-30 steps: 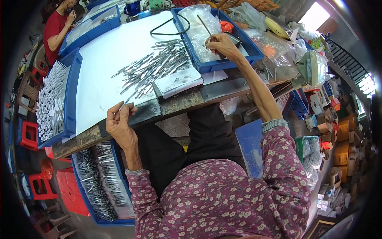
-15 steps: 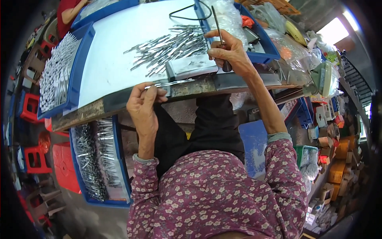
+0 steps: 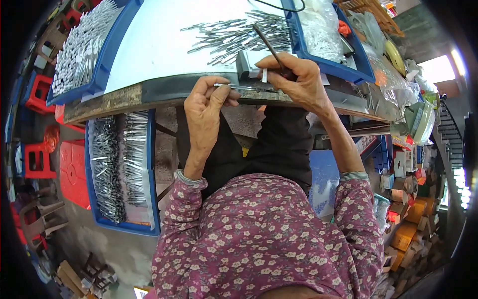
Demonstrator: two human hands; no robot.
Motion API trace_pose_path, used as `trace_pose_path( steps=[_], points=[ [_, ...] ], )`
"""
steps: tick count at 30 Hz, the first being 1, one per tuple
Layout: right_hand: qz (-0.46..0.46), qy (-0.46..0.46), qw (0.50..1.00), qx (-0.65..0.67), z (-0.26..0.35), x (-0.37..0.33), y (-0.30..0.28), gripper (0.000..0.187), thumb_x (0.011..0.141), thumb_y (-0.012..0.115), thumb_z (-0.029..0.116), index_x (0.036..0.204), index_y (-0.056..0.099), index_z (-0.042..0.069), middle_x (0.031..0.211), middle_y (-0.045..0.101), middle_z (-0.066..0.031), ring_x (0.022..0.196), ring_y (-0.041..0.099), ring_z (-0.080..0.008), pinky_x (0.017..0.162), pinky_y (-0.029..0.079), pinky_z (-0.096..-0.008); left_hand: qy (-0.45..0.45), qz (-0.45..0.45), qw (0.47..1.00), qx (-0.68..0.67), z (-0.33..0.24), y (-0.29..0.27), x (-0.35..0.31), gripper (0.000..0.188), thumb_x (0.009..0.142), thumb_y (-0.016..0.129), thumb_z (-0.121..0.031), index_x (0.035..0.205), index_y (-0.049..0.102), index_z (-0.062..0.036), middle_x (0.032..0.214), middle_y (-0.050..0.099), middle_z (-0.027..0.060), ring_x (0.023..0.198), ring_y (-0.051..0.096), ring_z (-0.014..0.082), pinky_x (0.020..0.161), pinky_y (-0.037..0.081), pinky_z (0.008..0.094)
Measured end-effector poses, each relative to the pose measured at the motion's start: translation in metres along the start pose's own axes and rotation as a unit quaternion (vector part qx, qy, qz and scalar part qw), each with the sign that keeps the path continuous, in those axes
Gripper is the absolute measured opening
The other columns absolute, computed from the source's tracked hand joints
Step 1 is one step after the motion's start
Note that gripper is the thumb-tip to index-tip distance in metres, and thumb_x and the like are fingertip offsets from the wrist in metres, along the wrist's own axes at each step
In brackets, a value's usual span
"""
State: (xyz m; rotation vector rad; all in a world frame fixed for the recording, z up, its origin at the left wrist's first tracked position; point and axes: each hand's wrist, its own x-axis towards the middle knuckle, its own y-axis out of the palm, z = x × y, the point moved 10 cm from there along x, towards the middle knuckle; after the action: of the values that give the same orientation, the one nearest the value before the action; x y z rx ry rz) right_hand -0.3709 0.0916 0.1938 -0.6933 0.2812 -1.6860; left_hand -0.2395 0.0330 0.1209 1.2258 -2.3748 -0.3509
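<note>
1. Workbench (image 3: 149, 50), white-topped.
2. Metal rods (image 3: 244, 37) heaped loosely on it.
3. My right hand (image 3: 301, 82): fingers closed round a dark stick (image 3: 267, 42), tilted up.
4. My left hand (image 3: 206, 102): thumb and finger pinching one thin rod (image 3: 244, 88) over the bench's near edge (image 3: 159, 85).

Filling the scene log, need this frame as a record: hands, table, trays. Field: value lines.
Left hand: pinching a thin metal piece
Right hand: holding a slim dark tool, upper end leaning left; small pale piece at fingertips
Table: loose metal strips on white sheet
Left blue tray: many white-ended rods
Right blue tray: clear plastic
Lower blue tray: two rows of metal pieces
</note>
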Motion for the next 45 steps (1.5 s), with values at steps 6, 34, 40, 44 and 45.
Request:
trace_pose_path(
  steps=[6,34,40,44,45],
  points=[
    [0.005,-0.106,0.988,-0.113,0.034,-0.001,0.022,0.018,0.074,0.062,0.000,0.091,0.061,0.001,0.076,0.052,-0.0006,0.064,0.048,-0.0070,0.053,0.038,-0.0206,0.004,0.004,1.000,-0.015,-0.002,-0.005,-0.003,0.018,0.087,0.052,-0.015,0.095,0.053,0.0014,0.072,0.061,0.0078,0.061,0.055,0.0094,0.057,0.043,0.0199],
    [0.020,-0.215,0.940,-0.266,0.050,-0.032,0.053,0.034,0.061,0.064,-0.005,0.093,0.057,0.004,0.067,0.051,-0.0055,0.057,0.054,-0.0201,0.047,0.042,-0.0288,-0.020,0.066,0.996,-0.055,0.013,0.001,-0.009,0.020,0.088,0.051,-0.017,0.095,0.053,0.0016,0.074,0.057,0.0061,0.063,0.055,0.0093,0.057,0.045,0.0192],
    [0.066,-0.193,0.936,-0.286,0.041,-0.035,0.055,0.036,0.062,0.063,-0.005,0.096,0.057,0.005,0.070,0.050,-0.0051,0.061,0.055,-0.0207,0.050,0.043,-0.0294,-0.029,0.068,0.996,-0.059,0.020,0.004,-0.009,0.020,0.087,0.051,-0.017,0.095,0.053,0.0016,0.073,0.058,0.0064,0.063,0.055,0.0093,0.056,0.045,0.0188],
    [0.086,-0.157,0.950,-0.257,0.031,-0.037,0.050,0.041,0.065,0.061,-0.002,0.104,0.054,0.008,0.072,0.050,-0.0058,0.065,0.054,-0.0240,0.055,0.043,-0.0323,-0.042,0.044,0.995,-0.078,0.025,0.003,-0.008,0.018,0.087,0.051,-0.015,0.091,0.053,0.0016,0.070,0.058,0.0065,0.060,0.054,0.0089,0.055,0.043,0.0186],
    [0.098,-0.145,0.954,-0.242,0.028,-0.037,0.050,0.042,0.067,0.060,0.001,0.107,0.052,0.010,0.074,0.049,-0.0067,0.067,0.052,-0.0264,0.056,0.043,-0.0351,-0.047,0.049,0.994,-0.089,0.028,0.004,-0.007,0.018,0.087,0.051,-0.016,0.093,0.053,0.0012,0.072,0.059,0.0070,0.061,0.055,0.0092,0.055,0.044,0.0177]
  ],
)
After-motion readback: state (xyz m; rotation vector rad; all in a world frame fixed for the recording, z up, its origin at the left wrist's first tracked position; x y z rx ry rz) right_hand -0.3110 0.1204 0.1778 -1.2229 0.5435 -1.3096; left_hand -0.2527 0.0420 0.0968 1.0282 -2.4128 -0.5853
